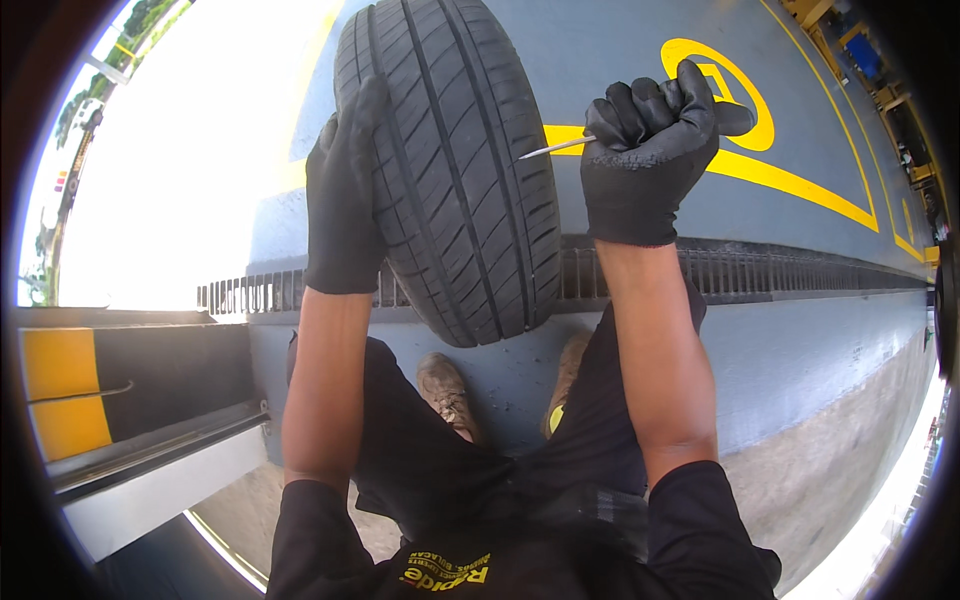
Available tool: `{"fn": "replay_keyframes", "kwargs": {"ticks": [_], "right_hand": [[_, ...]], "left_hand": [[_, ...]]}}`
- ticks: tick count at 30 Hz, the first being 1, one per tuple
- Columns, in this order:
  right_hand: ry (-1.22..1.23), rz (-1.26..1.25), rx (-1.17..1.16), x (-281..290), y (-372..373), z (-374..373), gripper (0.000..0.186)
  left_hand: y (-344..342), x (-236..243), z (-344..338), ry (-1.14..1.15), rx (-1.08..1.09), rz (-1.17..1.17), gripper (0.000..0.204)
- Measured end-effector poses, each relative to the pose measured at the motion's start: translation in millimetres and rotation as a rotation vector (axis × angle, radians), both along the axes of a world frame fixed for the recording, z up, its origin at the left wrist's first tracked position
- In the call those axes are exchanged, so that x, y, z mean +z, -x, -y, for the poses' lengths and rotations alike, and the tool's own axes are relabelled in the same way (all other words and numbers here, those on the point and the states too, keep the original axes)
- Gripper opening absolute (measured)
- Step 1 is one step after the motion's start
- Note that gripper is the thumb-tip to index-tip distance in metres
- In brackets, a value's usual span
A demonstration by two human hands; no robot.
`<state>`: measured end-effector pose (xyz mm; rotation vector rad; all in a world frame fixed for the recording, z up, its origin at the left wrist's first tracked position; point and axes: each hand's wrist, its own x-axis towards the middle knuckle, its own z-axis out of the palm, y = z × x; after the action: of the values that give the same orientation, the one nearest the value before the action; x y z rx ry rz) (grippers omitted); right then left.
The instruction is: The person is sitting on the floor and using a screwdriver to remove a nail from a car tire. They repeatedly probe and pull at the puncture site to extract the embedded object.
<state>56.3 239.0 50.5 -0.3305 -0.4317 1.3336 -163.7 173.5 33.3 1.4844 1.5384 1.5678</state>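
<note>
Black shirt (540, 565); right grip (648, 150) tight on pointed tool (560, 148), left grip (345, 200) unclenched against tire (455, 170).

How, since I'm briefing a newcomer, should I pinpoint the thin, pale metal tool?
Find the black, grooved rubber tire. Right of it is the black-gloved right hand. The thin metal tool juts from that fist, its pale, pointed shaft contrasting with both.
</note>
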Motion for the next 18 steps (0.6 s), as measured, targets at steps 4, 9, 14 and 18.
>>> {"fn": "replay_keyframes", "kwargs": {"ticks": [4,9,14,18], "right_hand": [[0.253,-0.234,0.106,-15,12,-3,0.043],[0.33,-0.343,0.197,-22,22,-6,0.044],[0.264,-0.433,0.313,-31,0,-22,0.046],[0.249,-0.298,0.199,-7,-18,-15,0.048]], "left_hand": [[-12,13,6,0.159,0.025,0.337,0.062],[0,2,3,0.013,0.006,0.068,0.055],[18,-12,-5,-0.03,-0.027,-0.136,0.047],[15,-24,-7,-0.12,-0.037,-0.301,0.049]]}}
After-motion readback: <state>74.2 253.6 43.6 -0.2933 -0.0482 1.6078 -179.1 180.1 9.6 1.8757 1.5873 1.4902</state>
